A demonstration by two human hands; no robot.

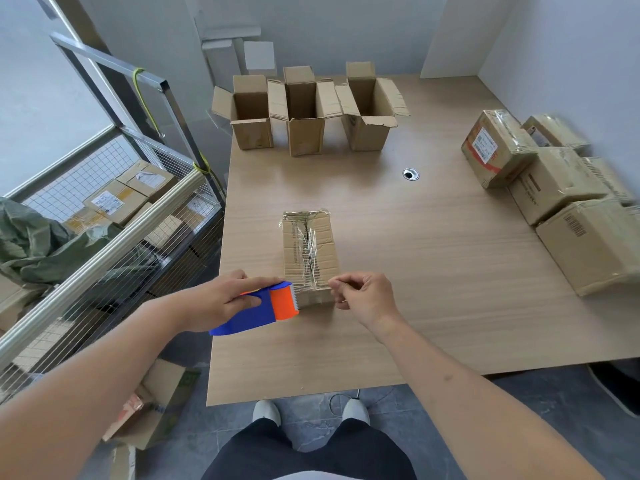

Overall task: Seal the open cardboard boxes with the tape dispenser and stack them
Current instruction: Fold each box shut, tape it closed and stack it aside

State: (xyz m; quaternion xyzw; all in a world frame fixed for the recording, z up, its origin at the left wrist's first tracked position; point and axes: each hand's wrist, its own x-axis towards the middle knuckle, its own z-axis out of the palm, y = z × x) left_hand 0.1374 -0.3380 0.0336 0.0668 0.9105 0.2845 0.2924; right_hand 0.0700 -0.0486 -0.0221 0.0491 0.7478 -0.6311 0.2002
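A closed cardboard box lies flat near the table's front edge, clear tape wrinkled along its top seam. A blue and orange tape dispenser touches its near left corner. Three open boxes stand upright in a row at the far edge. Sealed boxes are stacked on the right.

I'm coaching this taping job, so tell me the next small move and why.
Probably draw the tape across the box's near edge and press it down. The left hand holds the dispenser at the box's near left corner, the right hand pinches what looks like the tape's end at the near right corner, and only the lengthwise seam looks taped.
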